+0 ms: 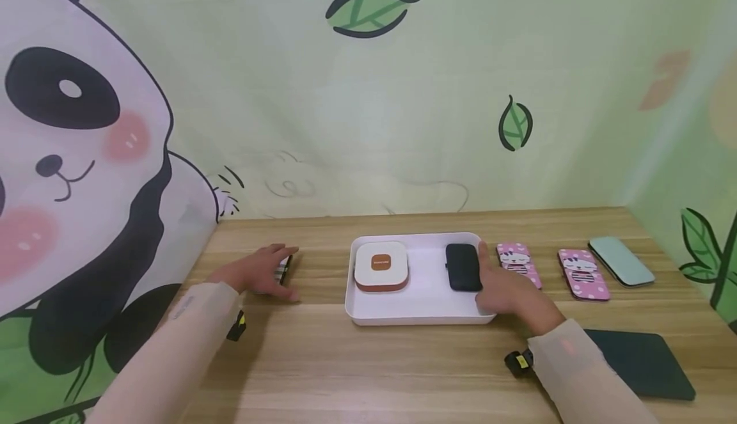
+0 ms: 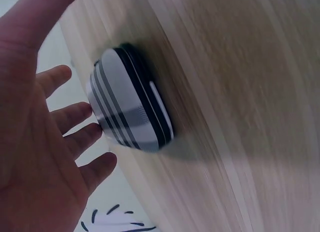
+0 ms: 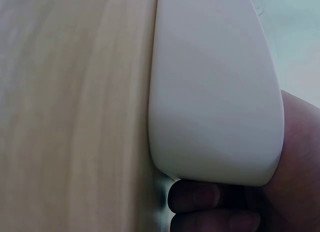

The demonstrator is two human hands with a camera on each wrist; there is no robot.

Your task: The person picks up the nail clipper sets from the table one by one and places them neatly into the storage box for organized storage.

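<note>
At the table's left side my left hand (image 1: pixel 261 272) reaches over a small plaid case (image 2: pixel 125 102) with grey stripes and a dark edge. Its fingers are spread, the fingertips right at the case's far side in the left wrist view, and the thumb stands apart. My right hand (image 1: pixel 507 286) grips the right end of a white tray (image 1: pixel 426 312), its fingers (image 3: pixel 192 196) curled against the outside of the end wall. In the tray lie a rounded white box (image 1: pixel 381 274) with a brown label and brown base, and a black case (image 1: pixel 463 267) beside that hand.
Right of the tray lie a pink cat-print case (image 1: pixel 512 256), partly behind my right hand, another pink case (image 1: pixel 583 275) and a pale blue case (image 1: pixel 622 261). Nearer, a dark flat pad (image 1: pixel 650 363) sits partly under my right forearm. A printed cloth (image 1: pixel 368 123) hangs behind the table.
</note>
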